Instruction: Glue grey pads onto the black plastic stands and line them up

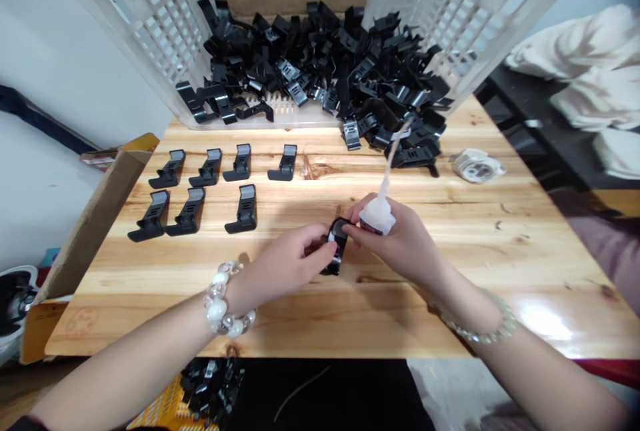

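Between my two hands, just above the wooden table [300, 324], is a black plastic clip [338, 244]. My left hand [300, 257] grips it from the left, thumb across its face. With my right hand [395, 234] I hold a small white glue bottle [378, 212], its long thin nozzle pointing up and away. The thumb and a finger of that same hand also touch the clip's upper end. To the left, several similar black clips [242, 208] stand spaced in two rows, each with a grey patch at its upper end.
A white plastic crate [160, 37] lies open at the back, heaped with black clips [320, 51] that spill onto the table. A white tape roll [477, 165] sits at right. Below the front edge is a yellow basket [170, 411] with black parts. A cardboard box [95, 217] stands left.
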`<action>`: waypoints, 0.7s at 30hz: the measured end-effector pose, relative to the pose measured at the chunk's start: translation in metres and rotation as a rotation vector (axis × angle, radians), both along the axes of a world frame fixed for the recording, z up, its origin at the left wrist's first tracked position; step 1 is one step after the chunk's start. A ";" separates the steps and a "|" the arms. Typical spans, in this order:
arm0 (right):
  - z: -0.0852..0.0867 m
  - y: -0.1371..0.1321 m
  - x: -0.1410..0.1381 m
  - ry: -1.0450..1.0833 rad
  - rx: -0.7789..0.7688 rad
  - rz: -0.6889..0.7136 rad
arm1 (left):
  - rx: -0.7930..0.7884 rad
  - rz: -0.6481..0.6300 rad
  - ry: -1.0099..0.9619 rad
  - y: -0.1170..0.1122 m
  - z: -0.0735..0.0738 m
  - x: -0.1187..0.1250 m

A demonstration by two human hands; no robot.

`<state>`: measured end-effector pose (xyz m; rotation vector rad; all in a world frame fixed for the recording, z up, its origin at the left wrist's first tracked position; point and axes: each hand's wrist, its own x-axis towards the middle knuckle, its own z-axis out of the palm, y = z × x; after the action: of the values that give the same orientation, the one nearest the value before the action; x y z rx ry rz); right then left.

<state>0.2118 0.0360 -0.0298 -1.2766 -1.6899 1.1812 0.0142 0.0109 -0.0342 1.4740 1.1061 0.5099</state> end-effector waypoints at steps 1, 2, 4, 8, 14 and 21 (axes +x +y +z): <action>0.001 -0.001 0.000 0.039 -0.019 0.013 | -0.021 0.028 -0.013 0.001 0.000 -0.001; 0.003 -0.001 -0.001 0.070 -0.036 0.023 | -0.050 0.055 -0.040 0.002 0.000 -0.001; 0.005 -0.003 -0.002 0.104 -0.055 0.030 | -0.106 0.083 -0.114 0.003 0.000 -0.001; 0.005 -0.005 -0.003 0.127 -0.075 0.045 | -0.150 0.031 -0.157 0.002 -0.001 0.000; 0.009 -0.007 -0.004 0.162 -0.108 0.080 | -0.150 0.054 -0.198 0.004 -0.001 -0.001; 0.011 0.000 0.001 0.406 -0.301 0.075 | -0.402 0.126 -0.445 0.005 0.003 0.000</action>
<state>0.2128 0.0361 -0.0185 -1.0558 -1.3063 1.6613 0.0141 0.0163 -0.0312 0.8900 0.8832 0.6255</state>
